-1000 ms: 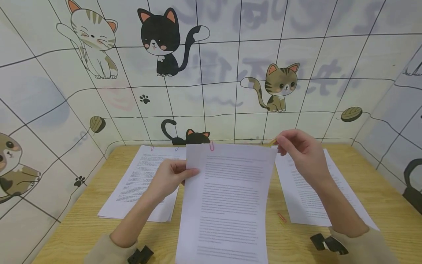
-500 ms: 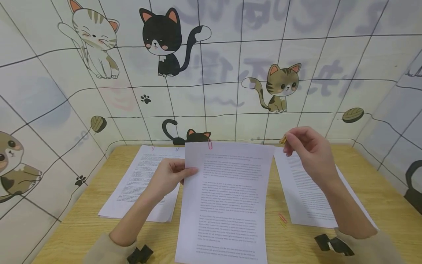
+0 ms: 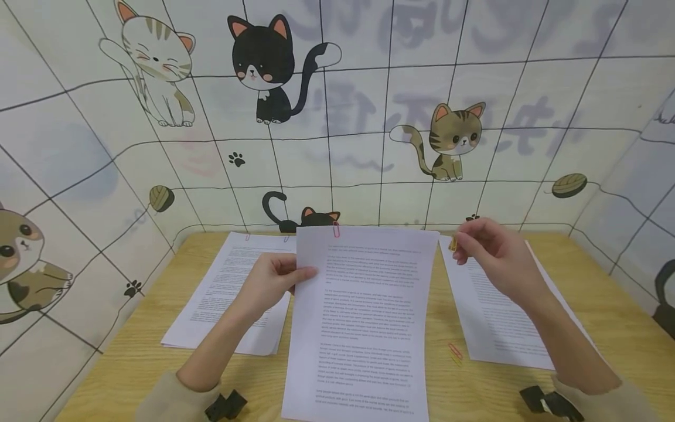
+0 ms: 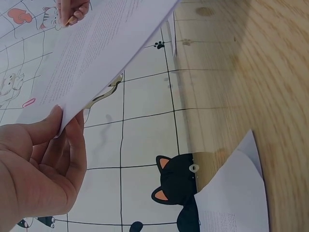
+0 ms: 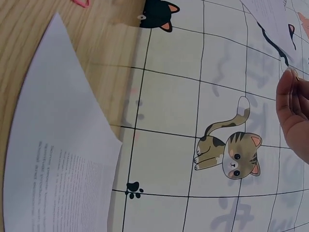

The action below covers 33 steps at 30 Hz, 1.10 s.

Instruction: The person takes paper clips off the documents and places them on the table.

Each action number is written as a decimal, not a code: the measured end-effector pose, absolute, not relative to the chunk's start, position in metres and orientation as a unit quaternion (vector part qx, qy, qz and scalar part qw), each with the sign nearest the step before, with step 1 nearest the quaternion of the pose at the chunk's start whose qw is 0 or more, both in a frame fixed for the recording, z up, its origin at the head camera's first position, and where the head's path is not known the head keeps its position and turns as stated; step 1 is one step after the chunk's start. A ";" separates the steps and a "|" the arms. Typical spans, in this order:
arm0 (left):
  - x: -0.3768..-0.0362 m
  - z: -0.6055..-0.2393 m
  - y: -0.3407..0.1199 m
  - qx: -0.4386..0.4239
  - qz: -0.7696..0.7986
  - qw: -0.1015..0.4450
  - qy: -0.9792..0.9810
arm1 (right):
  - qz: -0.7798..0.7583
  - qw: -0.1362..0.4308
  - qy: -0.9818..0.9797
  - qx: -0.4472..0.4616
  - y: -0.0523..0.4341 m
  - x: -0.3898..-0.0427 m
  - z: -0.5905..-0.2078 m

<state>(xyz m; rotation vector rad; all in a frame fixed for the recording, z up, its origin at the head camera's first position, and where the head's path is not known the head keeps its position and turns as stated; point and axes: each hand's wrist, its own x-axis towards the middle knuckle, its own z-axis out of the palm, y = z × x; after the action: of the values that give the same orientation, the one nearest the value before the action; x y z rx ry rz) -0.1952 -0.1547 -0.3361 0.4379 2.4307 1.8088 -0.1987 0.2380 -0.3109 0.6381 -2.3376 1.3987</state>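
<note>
Holding steady in the middle, the printed sheets (image 3: pixel 364 316) are kept up off the wooden table (image 3: pixel 132 351), with a pink clip (image 3: pixel 336 230) on their top edge. The left edge is pinched by the left hand (image 3: pixel 271 281), thumb on top and fingers curled behind, just as a second ago.

A small yellow clip (image 3: pixel 452 244) is pinched between the fingertips of the right hand (image 3: pixel 493 255). That hand was right at the top right corner of the sheets a second ago; now it is moved a little to the right and down, off the corner. So the yellow clip seems to be taken off, and only the pink one is left on.

Two loose clips (image 3: pixel 454 353) are seen on the table near the right edge of the sheets. One paper pile (image 3: pixel 227 293) is laid to the left, another pile (image 3: pixel 501 322) to the right.
</note>
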 end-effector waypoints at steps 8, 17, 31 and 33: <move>-0.195 -0.335 -0.155 0.137 0.592 0.040 0.793 | 0.467 0.128 -0.842 0.237 0.249 -0.195 -0.320; -0.194 -0.337 -0.155 0.142 0.595 0.040 0.790 | 0.430 0.066 -0.869 0.236 0.256 -0.191 -0.338; -0.196 -0.339 -0.155 0.138 0.595 0.042 0.791 | 0.403 -0.046 -0.878 0.253 0.271 -0.191 -0.364; -0.197 -0.339 -0.155 0.137 0.595 0.042 0.791 | 0.404 -0.059 -0.876 0.259 0.272 -0.191 -0.366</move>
<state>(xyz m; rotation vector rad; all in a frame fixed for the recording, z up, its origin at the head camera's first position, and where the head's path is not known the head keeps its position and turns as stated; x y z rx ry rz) -0.1969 -0.1550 -0.3393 0.4202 2.4191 1.8206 -0.1911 0.2717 -0.3662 0.8447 -2.8580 1.3182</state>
